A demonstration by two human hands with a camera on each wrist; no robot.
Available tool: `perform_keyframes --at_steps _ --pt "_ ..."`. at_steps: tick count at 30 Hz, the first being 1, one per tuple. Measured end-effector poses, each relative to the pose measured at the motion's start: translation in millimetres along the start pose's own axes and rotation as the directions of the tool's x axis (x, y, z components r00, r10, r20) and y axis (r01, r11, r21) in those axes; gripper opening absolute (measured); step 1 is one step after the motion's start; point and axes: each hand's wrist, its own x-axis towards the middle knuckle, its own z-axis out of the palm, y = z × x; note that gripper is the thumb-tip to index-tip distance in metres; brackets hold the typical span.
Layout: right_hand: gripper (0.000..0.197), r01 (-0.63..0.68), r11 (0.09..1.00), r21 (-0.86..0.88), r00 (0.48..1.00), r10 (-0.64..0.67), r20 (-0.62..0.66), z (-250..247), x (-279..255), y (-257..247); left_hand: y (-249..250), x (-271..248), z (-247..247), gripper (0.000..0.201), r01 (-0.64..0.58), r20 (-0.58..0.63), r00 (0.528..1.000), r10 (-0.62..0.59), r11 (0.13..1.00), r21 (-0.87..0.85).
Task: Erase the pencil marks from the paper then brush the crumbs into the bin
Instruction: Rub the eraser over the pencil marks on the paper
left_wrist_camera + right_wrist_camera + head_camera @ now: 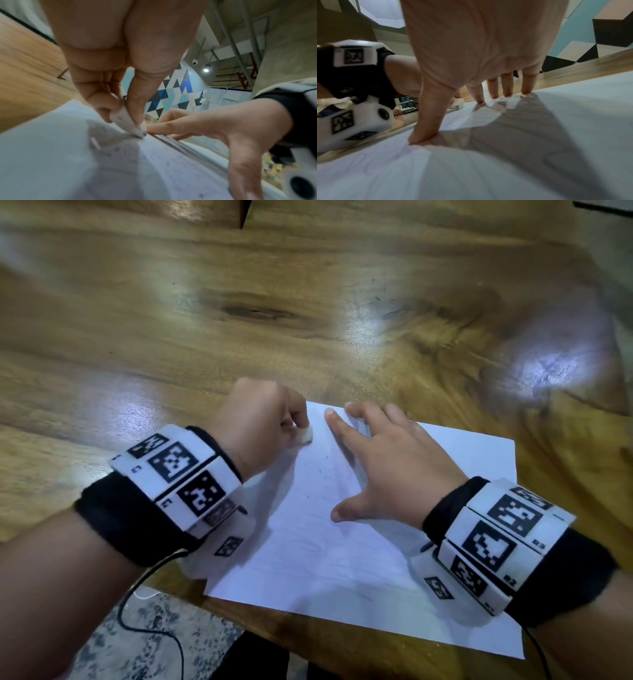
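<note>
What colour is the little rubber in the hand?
The eraser is white, with grey pencil smudges at its tip. The left wrist view shows it best.

Each bare forearm wears a black cuff under a white segmented band printed with black square markers. A thin black cable trails from the left cuff. The right band matches it.
</note>
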Motion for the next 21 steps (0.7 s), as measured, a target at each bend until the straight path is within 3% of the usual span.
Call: perform_keyframes --at_steps 2,5,6,7,9,11,13,16,18,21 --pt "0.117 0.008 1.0 0.0 1.0 -0.008 0.0 0 1 0 -3 -6 0 0.005 -0.038 0.056 0.998 0.037 0.999 0.016" --pt "0.114 0.012 1.0 -0.01 1.0 -0.012 0.001 -1 1 0 -8 -24 0 0.003 -0.071 0.347 0.936 0.056 0.997 0.031" --pt "0.114 0.011 1.0 -0.014 1.0 -0.011 0.003 -1 2 0 -8 -25 0 0.006 -0.065 0.379 0.924 0.052 0.998 0.024" --pt "0.114 0.008 1.0 -0.019 1.0 -0.008 0.006 -1 2 -1 -8 -21 0 0.006 -0.07 0.345 0.937 0.059 0.997 0.018" --pt "0.114 0.004 1.0 -0.028 1.0 -0.004 0.005 -1 2 -1 -4 -7 0 0.006 -0.068 0.145 0.987 0.066 0.998 0.01" --pt "0.115 0.002 0.999 -0.038 1.0 -0.002 0.007 -1 2 -2 0 -1 -1 0.005 -0.054 0.005 0.999 0.054 0.998 0.024" --pt "0.115 0.001 0.999 -0.044 1.0 -0.001 0.01 -1 2 -2 -3 -10 0 0.012 -0.107 0.091 0.991 0.101 0.992 0.061" --pt "0.115 0.0 0.999 -0.047 1.0 0.0 0.002 -1 2 -2 -5 -28 1 0.009 -0.125 0.391 0.916 0.086 0.989 0.074" --pt "0.116 -0.003 0.999 -0.051 1.0 0.003 -0.003 0 2 -3 -4 -22 -1 0.004 -0.124 0.346 0.934 0.092 0.99 0.069" --pt "0.116 -0.009 0.998 -0.055 1.0 0.009 -0.01 1 3 -3 1 -3 -3 0.008 -0.066 0.076 0.995 0.061 0.995 0.071"
